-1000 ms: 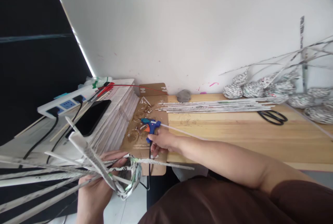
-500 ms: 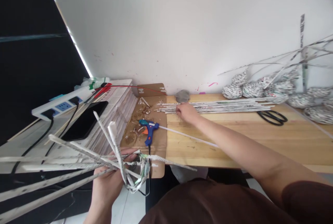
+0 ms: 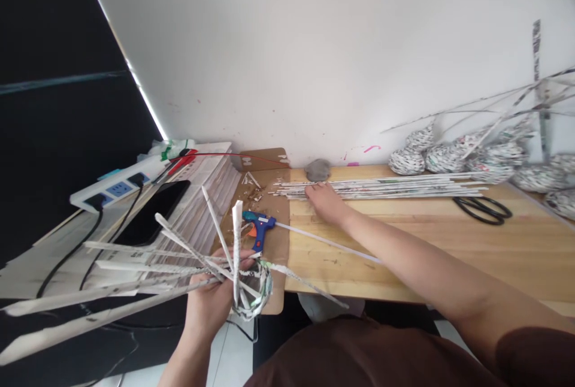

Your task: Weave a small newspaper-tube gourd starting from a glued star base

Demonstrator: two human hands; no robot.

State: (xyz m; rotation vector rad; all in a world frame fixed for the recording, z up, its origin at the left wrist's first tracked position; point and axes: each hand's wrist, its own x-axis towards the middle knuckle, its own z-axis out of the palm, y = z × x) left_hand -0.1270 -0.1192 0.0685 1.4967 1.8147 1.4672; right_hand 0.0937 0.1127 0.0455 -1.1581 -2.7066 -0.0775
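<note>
My left hand [image 3: 210, 303] is wrapped round a partly woven newspaper basket [image 3: 266, 294], a small ring of rolled paper with long paper tubes fanning out to the left and up. It is held in the air at the table's near left edge. On the table, my right hand [image 3: 327, 202] has its fingers closed at the left end of a bundle of thin rolled newspaper tubes [image 3: 404, 187]; how many tubes are pinched is hidden. Between the hands lies a blue hot glue gun [image 3: 261, 230] with a long glue stick [image 3: 327, 241] in its back.
Stained cardboard [image 3: 278, 255] lies under the glue gun. To the left, a paper stack [image 3: 215, 195] bears a phone [image 3: 150, 213] and a power strip [image 3: 119, 186]. Black-handled scissors [image 3: 483, 210] and several woven paper pieces [image 3: 406, 161] are at right; a grey lump [image 3: 317, 169] is by the wall.
My left hand has moved right and slightly up in view with the woven basket, whose tubes have swung round. The right hand stays at the tube ends. The whole view has shifted a little.
</note>
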